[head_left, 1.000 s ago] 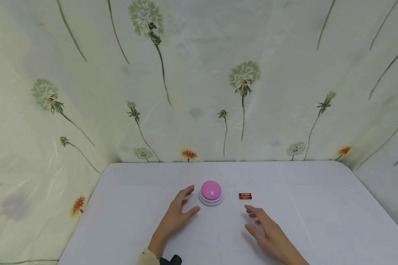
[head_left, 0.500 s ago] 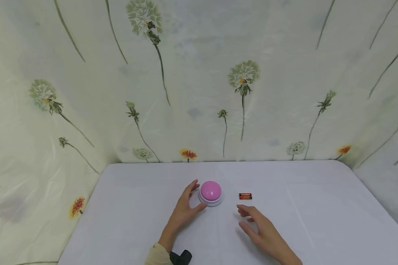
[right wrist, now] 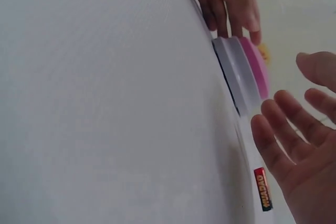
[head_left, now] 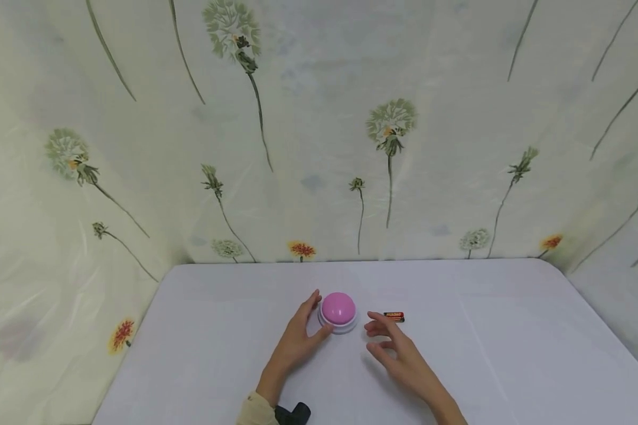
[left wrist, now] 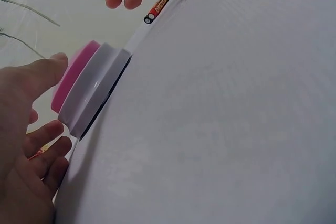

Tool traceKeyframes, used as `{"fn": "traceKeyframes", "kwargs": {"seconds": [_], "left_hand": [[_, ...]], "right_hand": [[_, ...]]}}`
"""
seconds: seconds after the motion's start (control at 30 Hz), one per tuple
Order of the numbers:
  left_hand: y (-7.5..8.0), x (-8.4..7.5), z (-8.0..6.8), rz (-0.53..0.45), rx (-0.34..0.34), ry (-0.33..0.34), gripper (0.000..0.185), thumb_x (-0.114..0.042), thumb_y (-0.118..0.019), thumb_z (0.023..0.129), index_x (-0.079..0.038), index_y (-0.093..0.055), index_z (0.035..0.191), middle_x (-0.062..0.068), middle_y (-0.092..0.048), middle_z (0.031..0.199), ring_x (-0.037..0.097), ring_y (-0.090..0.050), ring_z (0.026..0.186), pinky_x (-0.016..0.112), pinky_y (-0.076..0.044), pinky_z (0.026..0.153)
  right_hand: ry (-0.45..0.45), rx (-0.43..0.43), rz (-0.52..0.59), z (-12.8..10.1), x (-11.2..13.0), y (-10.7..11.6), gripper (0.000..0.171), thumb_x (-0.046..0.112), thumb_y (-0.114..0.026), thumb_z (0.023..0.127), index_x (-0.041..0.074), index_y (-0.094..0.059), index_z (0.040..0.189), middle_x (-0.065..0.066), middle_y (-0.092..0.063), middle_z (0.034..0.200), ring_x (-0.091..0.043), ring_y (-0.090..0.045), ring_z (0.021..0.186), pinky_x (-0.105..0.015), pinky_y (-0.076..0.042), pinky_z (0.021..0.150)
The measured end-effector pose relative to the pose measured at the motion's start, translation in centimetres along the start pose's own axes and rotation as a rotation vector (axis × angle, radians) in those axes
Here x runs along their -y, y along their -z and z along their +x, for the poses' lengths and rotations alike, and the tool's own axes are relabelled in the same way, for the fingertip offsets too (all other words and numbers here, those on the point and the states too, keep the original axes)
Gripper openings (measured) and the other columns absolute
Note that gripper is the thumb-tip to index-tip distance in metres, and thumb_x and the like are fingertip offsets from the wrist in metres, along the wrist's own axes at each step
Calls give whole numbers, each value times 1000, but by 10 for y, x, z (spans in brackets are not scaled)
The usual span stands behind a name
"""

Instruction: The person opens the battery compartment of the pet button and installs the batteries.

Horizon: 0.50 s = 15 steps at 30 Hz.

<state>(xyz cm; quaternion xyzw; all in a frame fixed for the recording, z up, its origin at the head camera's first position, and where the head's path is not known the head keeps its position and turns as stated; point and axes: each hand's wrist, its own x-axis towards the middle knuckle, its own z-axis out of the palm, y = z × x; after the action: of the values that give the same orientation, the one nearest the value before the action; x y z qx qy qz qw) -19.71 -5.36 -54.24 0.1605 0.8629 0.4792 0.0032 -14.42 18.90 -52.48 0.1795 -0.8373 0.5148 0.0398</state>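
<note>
A push button with a pink dome and white round base [head_left: 338, 309] stands upright on the table. My left hand [head_left: 296, 342] is at its left side, thumb by the dome's front edge and fingers by the base in the left wrist view [left wrist: 39, 103]; I cannot tell how firmly they touch. My right hand [head_left: 401, 360] hovers to the right, fingers loosely bent and apart from the button, nothing in them. Just behind those fingers lie red and black batteries [head_left: 396, 317], partly covered in the head view; their lettering shows in the right wrist view [right wrist: 263, 189].
A white-covered table [head_left: 500, 342] with rounded back corners carries these things. Behind and beside it hangs a pale curtain [head_left: 319, 130] printed with dandelions. A black device [head_left: 293, 413] sits at the left wrist, by a beige sleeve [head_left: 256, 411].
My left hand has moved right, up to the button's side, and then nearly stopped. My right hand has moved left and forward toward the button. Button and batteries have stayed put.
</note>
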Motion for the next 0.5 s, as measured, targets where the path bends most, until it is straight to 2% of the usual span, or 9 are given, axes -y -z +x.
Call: {"fn": "traceKeyframes", "kwargs": {"seconds": [0.23,0.43,0.5], "left_hand": [[0,1,3,14,-9,-44,78,-43,-66,86,-21,-27,150,-3,-43,147,17,-43,134,41,-35,112],[-1,6,1,54,-10,-77,75,-29,-70,85,-21,-30,148,-2,-42,148,18,-40,137,41,-32,114],[-1,6,-1,69,-8,-72,75,-26,-70,85,-22,-31,148,-2,-41,149,19,-38,138,43,-30,115]], "right_hand": [[38,-17,27,16,0,-9,57,20,-64,90,15,-39,142,-5,-48,138,-25,-46,126,-31,-52,93],[35,-29,0,26,-3,-22,67,7,-67,86,10,-35,145,-18,-27,148,-34,-33,134,-48,-50,94],[8,-18,-12,28,-4,-26,70,8,-68,85,13,-34,146,-19,-24,150,-34,-34,134,-48,-50,94]]}}
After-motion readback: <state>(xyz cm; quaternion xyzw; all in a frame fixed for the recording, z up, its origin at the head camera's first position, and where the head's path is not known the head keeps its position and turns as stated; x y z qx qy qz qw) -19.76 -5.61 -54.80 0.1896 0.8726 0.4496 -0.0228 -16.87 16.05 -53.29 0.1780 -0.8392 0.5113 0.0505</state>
